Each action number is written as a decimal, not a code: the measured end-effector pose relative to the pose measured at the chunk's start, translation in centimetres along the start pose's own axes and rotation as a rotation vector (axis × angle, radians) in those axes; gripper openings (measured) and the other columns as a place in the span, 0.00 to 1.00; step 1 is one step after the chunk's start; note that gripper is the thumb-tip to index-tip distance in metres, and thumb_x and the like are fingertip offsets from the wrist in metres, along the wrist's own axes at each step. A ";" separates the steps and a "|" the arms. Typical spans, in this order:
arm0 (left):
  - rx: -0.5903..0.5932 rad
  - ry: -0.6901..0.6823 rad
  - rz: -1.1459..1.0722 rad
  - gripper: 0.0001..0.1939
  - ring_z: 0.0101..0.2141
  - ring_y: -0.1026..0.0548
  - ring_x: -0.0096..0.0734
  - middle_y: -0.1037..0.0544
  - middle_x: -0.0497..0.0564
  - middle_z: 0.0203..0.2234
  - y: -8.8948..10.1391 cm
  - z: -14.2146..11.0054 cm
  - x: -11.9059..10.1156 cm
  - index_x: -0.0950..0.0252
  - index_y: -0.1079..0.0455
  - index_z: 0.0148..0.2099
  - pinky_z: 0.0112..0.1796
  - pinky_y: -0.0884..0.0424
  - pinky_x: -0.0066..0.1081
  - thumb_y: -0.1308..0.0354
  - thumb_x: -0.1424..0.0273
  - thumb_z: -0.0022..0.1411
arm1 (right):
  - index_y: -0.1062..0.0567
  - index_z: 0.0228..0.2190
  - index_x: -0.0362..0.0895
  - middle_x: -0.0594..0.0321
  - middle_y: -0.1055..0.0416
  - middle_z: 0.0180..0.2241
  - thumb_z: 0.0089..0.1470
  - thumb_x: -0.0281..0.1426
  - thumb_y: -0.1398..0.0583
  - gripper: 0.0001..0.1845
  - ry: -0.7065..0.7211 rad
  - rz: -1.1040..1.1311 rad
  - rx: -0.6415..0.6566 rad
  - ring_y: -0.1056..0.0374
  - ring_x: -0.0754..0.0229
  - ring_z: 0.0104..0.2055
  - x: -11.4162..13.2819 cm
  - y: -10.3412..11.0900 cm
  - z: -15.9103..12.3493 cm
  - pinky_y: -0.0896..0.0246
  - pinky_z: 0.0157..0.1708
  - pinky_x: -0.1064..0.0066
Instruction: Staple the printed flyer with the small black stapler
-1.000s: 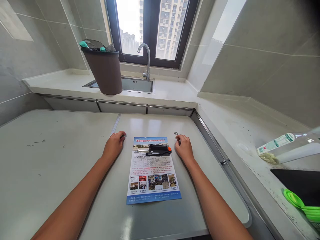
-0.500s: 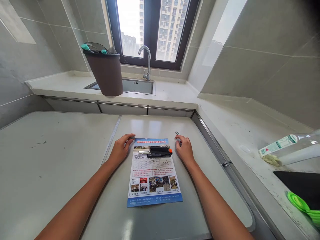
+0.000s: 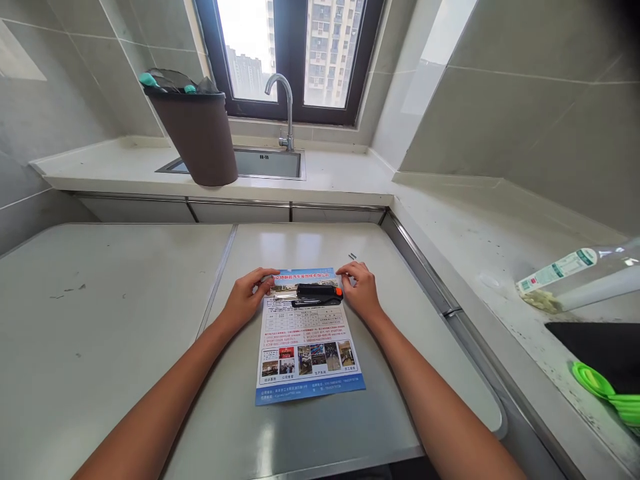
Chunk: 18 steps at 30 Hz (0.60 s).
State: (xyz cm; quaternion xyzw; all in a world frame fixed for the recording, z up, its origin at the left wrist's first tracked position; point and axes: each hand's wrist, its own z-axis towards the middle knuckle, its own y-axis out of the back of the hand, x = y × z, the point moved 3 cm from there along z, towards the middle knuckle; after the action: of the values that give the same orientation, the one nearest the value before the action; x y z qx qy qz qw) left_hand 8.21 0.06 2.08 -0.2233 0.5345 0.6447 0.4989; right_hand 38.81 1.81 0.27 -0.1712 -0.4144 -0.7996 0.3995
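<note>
A printed flyer [image 3: 310, 323] with blue bands, red lettering and small photos lies flat on the pale tabletop. Across its upper part rests a black stapler-like tool [image 3: 317, 292], with a silver part to the left and an orange end to the right. My left hand [image 3: 247, 293] is at the flyer's upper left edge, its fingertips over the corner and its thumb beside the silver part. At the upper right corner is my right hand [image 3: 361, 288], thumb and bent fingers apart, close to the orange end. Two tiny metallic strips [image 3: 353, 256] lie just beyond it.
A brown bin [image 3: 193, 137] stands partly over the sink [image 3: 270, 165], beside a tap [image 3: 287, 110]. On the right counter [image 3: 450, 220] are a clear bottle [image 3: 575, 277], a black sheet-like thing [image 3: 595, 350] and a bright green coiled item [image 3: 595, 383].
Both hands have moved inward to the flyer's upper corners, the right one leftward from beside the metallic strips. The view has shifted slightly; the flyer and the tool look unmoved on the table.
</note>
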 end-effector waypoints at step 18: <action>0.261 -0.142 0.351 0.11 0.45 0.20 0.40 0.16 0.50 0.45 -1.7 -0.1 0.5 0.57 0.21 0.48 0.48 0.32 0.42 0.41 0.60 0.70 | 0.21 0.30 0.47 0.62 0.23 0.33 0.56 0.21 0.45 0.14 -0.031 -0.005 0.053 0.33 0.53 0.37 -0.2 -0.3 0.0 0.34 0.41 0.58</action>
State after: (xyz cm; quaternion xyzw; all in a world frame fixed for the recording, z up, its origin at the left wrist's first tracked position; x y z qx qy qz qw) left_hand 9.53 0.05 0.88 -0.0146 0.6075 0.6613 0.4399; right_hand 38.66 2.00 -0.02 -0.1720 -0.4420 -0.7865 0.3956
